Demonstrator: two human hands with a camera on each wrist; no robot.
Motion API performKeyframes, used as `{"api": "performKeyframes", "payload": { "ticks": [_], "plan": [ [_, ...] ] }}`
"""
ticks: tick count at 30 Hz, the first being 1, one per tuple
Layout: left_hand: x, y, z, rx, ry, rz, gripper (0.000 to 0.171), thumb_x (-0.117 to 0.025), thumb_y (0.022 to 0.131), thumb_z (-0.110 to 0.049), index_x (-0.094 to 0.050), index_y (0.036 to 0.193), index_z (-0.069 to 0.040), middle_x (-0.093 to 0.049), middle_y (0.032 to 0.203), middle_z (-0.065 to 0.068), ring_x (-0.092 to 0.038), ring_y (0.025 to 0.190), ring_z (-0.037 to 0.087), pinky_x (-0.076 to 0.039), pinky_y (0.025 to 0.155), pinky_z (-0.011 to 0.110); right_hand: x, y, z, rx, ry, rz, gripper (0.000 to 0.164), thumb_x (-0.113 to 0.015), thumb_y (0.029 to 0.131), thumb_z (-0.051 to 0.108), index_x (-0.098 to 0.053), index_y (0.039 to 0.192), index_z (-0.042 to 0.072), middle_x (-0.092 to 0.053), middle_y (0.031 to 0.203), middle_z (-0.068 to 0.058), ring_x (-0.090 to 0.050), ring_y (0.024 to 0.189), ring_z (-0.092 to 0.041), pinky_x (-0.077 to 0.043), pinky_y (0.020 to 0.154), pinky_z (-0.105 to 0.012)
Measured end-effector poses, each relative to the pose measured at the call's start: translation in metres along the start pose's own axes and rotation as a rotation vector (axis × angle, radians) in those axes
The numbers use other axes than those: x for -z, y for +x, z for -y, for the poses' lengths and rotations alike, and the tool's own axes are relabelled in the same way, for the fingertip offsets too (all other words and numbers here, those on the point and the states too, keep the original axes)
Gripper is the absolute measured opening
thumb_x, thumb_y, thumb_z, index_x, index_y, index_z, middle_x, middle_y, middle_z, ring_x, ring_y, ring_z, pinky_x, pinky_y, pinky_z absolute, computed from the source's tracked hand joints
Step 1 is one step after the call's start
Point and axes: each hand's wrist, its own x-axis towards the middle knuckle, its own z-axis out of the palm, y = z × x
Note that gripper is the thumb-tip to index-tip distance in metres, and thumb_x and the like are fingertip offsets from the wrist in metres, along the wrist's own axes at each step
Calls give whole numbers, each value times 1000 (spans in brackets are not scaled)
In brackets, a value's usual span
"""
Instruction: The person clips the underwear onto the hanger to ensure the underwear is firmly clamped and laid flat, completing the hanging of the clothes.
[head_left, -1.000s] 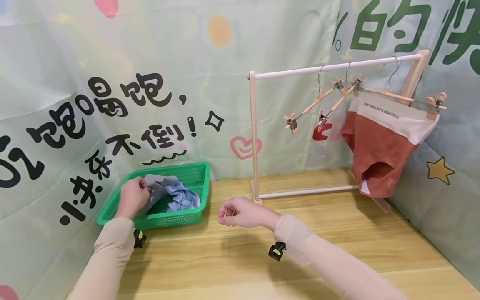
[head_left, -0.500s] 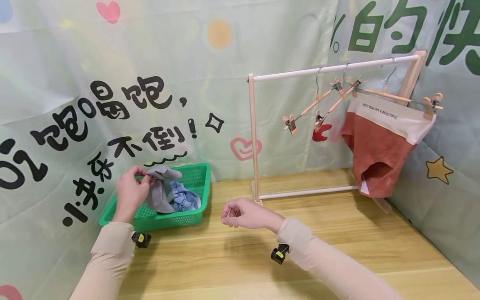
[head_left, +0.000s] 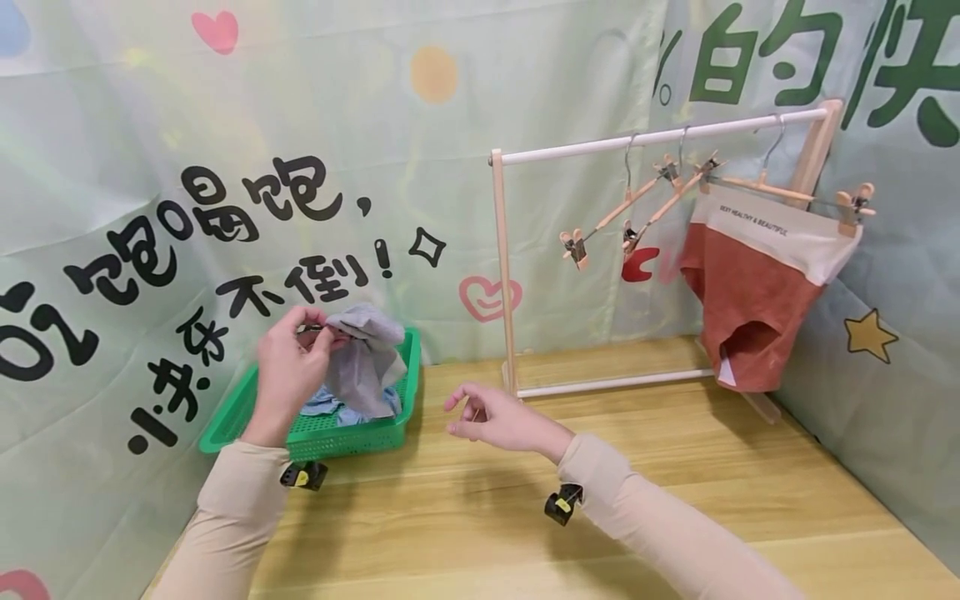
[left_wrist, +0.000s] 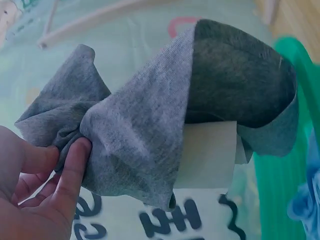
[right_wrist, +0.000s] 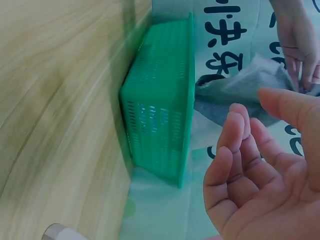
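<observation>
My left hand (head_left: 288, 367) pinches a crumpled pair of grey underpants (head_left: 362, 358) between thumb and fingers, above the green basket (head_left: 348, 442). Up close in the left wrist view, the underpants (left_wrist: 137, 140) hang partly spread, with a white label (left_wrist: 210, 155) showing by an opening. Light-blue cloth (head_left: 322, 403) lies in the basket, partly hidden behind the grey fabric. To the right of the basket, my right hand (head_left: 510, 421) hovers over the table, its fingers loosely bent and holding nothing. The right wrist view shows that same hand (right_wrist: 265, 175) with thumb and fingers apart.
A wooden rack (head_left: 501, 275) with a white top rail (head_left: 577, 150) stands at the back right. Two clip hangers (head_left: 628, 200) hang bare. A third carries red-brown underpants (head_left: 750, 292) with a white waistband. Printed cloth walls (head_left: 360, 100) enclose the wooden table (head_left: 450, 517).
My left hand has lifted the grey underpants up from inside the basket and moved them slightly right. My right hand's fingers have loosened and spread apart, with little other movement.
</observation>
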Motion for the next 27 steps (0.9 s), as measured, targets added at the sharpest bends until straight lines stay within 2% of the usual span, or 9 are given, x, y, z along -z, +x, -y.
{"api": "performKeyframes", "payload": {
  "ticks": [5,11,14,15,17,20,22,25,27],
  "plan": [
    [-13,-6,-22,-57,-110,45,7,-63,101,5,-65,102,-1,-77,112,25,-73,81,-12,-62,76,16,4,-4,0,-13,37,-54,37,-74,102,19,-58,133,8,-68,89,-3,-63,74,-12,-53,72,-24],
    [-30,-13,-46,-112,-176,108,6,-65,101,6,-64,103,1,-76,110,23,-76,84,-8,-63,78,21,12,-6,-2,-9,43,-134,56,-76,100,20,-49,147,9,-72,90,-6,-66,76,-14,-55,73,-25],
    [-40,-17,-55,-134,-203,146,7,-65,102,6,-65,102,-1,-77,110,22,-78,84,-1,-64,78,23,17,-7,-4,-27,37,-163,66,-76,100,23,-42,154,10,-72,90,-6,-67,77,-17,-54,73,-26],
    [-43,-18,-57,-139,-218,163,7,-64,102,6,-64,101,-1,-77,109,23,-80,85,3,-65,78,24,18,-7,-6,-32,33,-169,65,-76,100,24,-42,154,10,-72,89,-5,-67,77,-18,-55,72,-27],
    [-50,-21,-58,-150,-227,192,7,-64,102,7,-64,101,0,-78,110,23,-82,86,12,-65,75,24,22,-8,-9,-34,4,-185,47,-74,101,23,-53,141,7,-71,84,-3,-66,74,-18,-54,69,-26],
    [-60,-25,-53,-157,-235,237,8,-63,101,9,-64,102,1,-78,112,24,-83,89,27,-65,70,24,29,-11,-20,-34,-57,-220,16,-72,103,20,-65,107,7,-63,72,2,-57,63,-11,-46,61,-23],
    [-66,-28,-42,-150,-206,271,8,-64,101,9,-64,102,1,-77,112,24,-83,89,33,-65,69,25,34,-15,-27,-50,-109,-235,18,-72,102,17,-64,89,9,-55,66,4,-48,58,-9,-39,56,-21],
    [-74,-35,-18,-98,-90,360,10,-68,98,8,-66,100,-2,-77,108,22,-82,87,32,-66,71,30,42,-24,-41,-101,-187,-218,16,-74,100,16,-68,88,9,-50,65,7,-42,57,-7,-34,53,-20],
    [-80,-42,1,-75,60,445,13,-72,96,6,-67,97,-6,-78,103,17,-80,84,26,-66,70,30,46,-30,-50,-135,-252,-188,9,-75,99,15,-71,96,8,-51,65,6,-44,57,-7,-36,53,-21]
  ]
}}
